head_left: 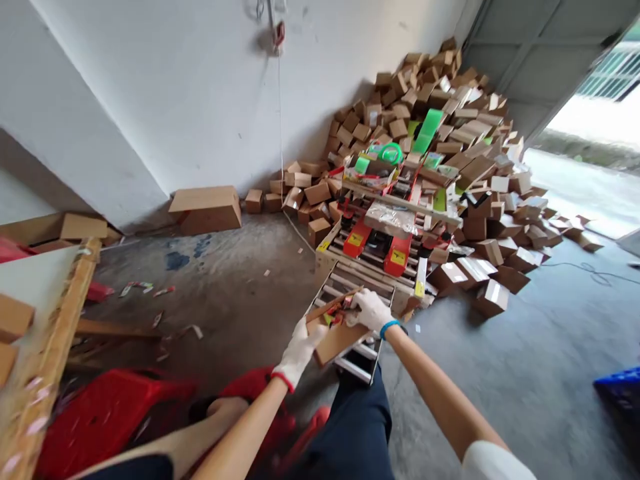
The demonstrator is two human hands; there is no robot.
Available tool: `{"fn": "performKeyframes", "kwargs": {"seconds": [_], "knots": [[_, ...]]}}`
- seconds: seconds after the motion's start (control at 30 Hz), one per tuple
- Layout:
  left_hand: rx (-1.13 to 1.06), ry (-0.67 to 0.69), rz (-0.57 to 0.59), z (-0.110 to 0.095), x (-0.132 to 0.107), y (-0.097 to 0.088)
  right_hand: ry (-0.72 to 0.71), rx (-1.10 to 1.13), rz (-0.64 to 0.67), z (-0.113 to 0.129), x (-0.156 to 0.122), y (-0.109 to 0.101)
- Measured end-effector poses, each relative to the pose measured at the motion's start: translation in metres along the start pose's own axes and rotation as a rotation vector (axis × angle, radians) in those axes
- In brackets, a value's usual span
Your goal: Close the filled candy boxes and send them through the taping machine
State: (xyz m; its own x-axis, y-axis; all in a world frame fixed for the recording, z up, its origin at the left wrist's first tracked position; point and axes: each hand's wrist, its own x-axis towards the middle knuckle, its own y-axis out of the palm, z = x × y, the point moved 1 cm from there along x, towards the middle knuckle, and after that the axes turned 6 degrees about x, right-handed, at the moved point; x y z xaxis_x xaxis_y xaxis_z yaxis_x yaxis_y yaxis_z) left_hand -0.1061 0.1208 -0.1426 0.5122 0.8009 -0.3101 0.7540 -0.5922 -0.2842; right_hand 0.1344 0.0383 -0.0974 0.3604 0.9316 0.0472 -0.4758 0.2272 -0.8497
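A small open cardboard box [339, 344] is tilted above the near end of a roller conveyor [356, 371]. Small red and green items [334, 315] show inside it. My left hand [301, 351], in a white glove with a red cuff, grips the box's left side, its thumb along the near wall. My right hand [371, 311], white-gloved with a blue band at the wrist, is closed over the right end, its fingertips bent in at the opening. What those fingertips touch inside is partly hidden.
Beyond the conveyor stands a carton-sealing machine [383, 233] with green tape and a wrapped package [390, 217]. A large heap of cartons [480, 167] lies behind it. Red stools [107, 413] and another person's arm [165, 447] are at lower left, beside a wood-edged table [55, 340].
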Motion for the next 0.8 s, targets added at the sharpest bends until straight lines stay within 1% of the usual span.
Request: {"fn": "performKeyframes", "kwargs": {"seconds": [0.07,0.17,0.27,0.33,0.37,0.43,0.57,0.63,0.67,0.7,0.8], "knots": [[0.144,0.010,-0.037,-0.001,-0.011,0.007,0.026,-0.006,-0.048,-0.002,-0.006,0.007],[0.304,0.090,-0.189,0.006,-0.027,0.026,0.061,-0.018,-0.172,-0.002,-0.018,0.017],[0.324,0.283,-0.320,0.021,-0.037,0.041,0.110,-0.027,-0.351,0.001,-0.033,0.024],[0.285,0.416,-0.367,0.029,-0.039,0.047,0.120,-0.034,-0.418,0.006,-0.042,0.030],[0.266,0.471,-0.376,0.031,-0.039,0.048,0.112,-0.037,-0.425,0.010,-0.046,0.035],[0.257,0.546,-0.361,0.032,-0.036,0.046,0.040,-0.043,-0.373,0.020,-0.051,0.045],[0.327,0.592,-0.265,0.025,-0.030,0.031,-0.223,-0.089,-0.107,0.044,-0.049,0.064],[0.386,0.619,-0.213,0.020,-0.027,0.023,-0.280,-0.104,-0.016,0.049,-0.041,0.065],[0.422,0.649,-0.190,0.017,-0.027,0.020,-0.273,-0.082,-0.019,0.049,-0.037,0.063],[0.460,0.693,-0.170,0.015,-0.027,0.018,-0.245,-0.043,-0.058,0.046,-0.034,0.060],[0.574,0.869,-0.067,0.009,-0.029,0.016,-0.083,0.085,-0.302,0.037,-0.037,0.054]]}}
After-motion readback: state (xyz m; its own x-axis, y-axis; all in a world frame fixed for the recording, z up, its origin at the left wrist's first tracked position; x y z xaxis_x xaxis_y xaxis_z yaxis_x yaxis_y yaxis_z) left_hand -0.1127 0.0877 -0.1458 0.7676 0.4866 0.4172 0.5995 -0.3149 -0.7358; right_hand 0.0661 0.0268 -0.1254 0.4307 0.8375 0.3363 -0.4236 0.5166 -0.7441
